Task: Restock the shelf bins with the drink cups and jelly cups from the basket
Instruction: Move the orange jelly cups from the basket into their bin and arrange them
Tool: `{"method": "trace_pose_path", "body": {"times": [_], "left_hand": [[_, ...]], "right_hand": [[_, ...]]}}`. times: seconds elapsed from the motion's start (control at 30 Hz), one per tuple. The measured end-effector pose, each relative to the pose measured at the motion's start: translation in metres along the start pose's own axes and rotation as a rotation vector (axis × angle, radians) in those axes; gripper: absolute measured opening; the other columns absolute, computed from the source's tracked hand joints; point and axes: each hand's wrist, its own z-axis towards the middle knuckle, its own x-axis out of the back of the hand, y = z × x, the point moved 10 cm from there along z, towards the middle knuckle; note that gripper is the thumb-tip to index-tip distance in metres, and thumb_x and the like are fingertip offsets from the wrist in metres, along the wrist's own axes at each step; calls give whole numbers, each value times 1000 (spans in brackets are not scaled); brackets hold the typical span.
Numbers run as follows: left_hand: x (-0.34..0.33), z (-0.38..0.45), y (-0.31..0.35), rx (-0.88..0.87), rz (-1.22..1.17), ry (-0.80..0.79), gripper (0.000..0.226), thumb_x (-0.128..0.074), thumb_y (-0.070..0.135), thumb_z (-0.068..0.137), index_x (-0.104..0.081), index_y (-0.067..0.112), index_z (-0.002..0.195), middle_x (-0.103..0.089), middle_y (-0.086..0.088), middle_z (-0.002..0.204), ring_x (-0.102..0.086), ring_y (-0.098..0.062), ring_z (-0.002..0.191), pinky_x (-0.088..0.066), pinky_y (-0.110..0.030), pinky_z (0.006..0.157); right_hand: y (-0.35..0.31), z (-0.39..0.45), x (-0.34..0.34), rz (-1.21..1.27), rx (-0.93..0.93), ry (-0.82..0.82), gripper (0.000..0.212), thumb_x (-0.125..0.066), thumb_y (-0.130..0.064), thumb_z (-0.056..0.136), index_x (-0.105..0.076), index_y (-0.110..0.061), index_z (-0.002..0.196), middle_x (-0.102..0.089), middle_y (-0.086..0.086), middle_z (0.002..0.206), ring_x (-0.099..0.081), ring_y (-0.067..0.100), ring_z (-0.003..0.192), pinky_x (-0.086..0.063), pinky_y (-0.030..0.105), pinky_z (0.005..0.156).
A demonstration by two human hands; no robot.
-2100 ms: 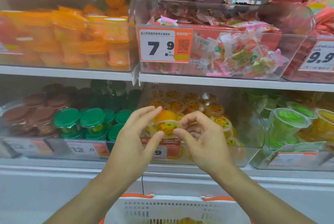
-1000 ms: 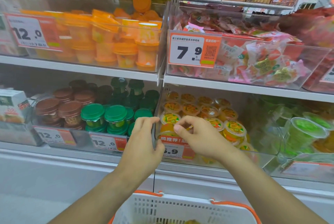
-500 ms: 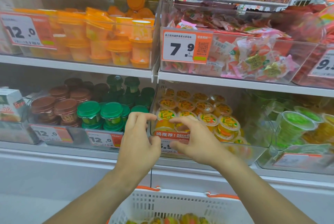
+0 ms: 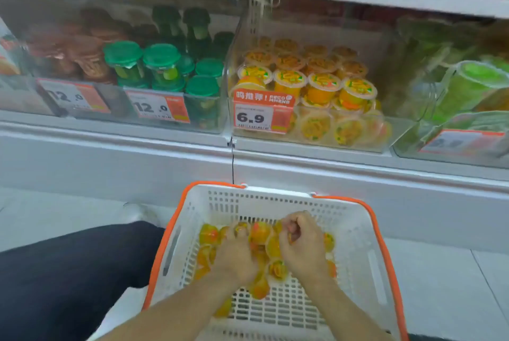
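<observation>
both hands down in basket (image 4: 355,230) w/ the loose orange jelly cups (image 4: 209,234). left hand (image 4: 237,254) lies over the pile, grip can't tell; right hand (image 4: 301,244) curled, pinching a cup edge. risk: grabbing too many at once, slick round cups slip & drop on the lift to the 6.9 bin (image 4: 396,131). cups lie tipped every way, no shared axis; bin ones mostly sit lid-up.
</observation>
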Motion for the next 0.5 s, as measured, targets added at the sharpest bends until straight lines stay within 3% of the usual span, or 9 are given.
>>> {"method": "trace_pose_path", "body": {"times": [0.07,0.17,0.27,0.37,0.43,0.5], "left_hand": [[-34,-6,-33,116,52,-34,74,-54,38,79,-27,21,146,-32,-12,144,-37,-32,132,-37,-42,109],[-81,-21,-72,146,201,-182,77,-57,42,86,-19,24,150,-14,-16,156,-18,-40,143,-28,-48,115],[-107,-29,-104,177,282,-292,84,-58,24,83,-12,25,155,2,-12,163,-3,-40,148,-17,-52,119],[-122,-34,-120,273,353,-425,82,-52,21,91,-2,25,157,11,-11,163,6,-41,148,-11,-54,118],[-132,-31,-123,217,448,-483,75,-51,26,93,-9,26,156,2,-11,163,3,-43,146,-15,-56,116],[-139,-34,-124,89,694,-518,63,-52,27,93,-27,22,151,-19,-9,157,-10,-40,142,-19,-55,114]], "right_hand": [[45,-39,-21,-100,-89,-149,14,-61,-15,78,-55,-28,80,-49,-9,71,-50,8,62,-46,30,57],[90,-85,-45,-164,-229,-373,15,-61,-11,83,-55,-25,83,-52,-7,70,-53,11,63,-49,37,60],[125,-113,-63,-269,-408,-603,14,-61,-12,87,-54,-23,92,-56,-6,75,-57,16,71,-48,33,66],[150,-152,-85,-209,-667,-891,15,-62,-16,91,-54,-18,103,-56,0,76,-56,16,71,-49,34,70],[159,-164,-93,-259,-696,-950,22,-64,-22,90,-53,-21,109,-56,0,91,-55,17,84,-47,32,78],[162,-174,-102,-270,-727,-983,27,-64,-24,90,-52,-23,114,-57,1,105,-56,20,94,-48,31,85]]}}
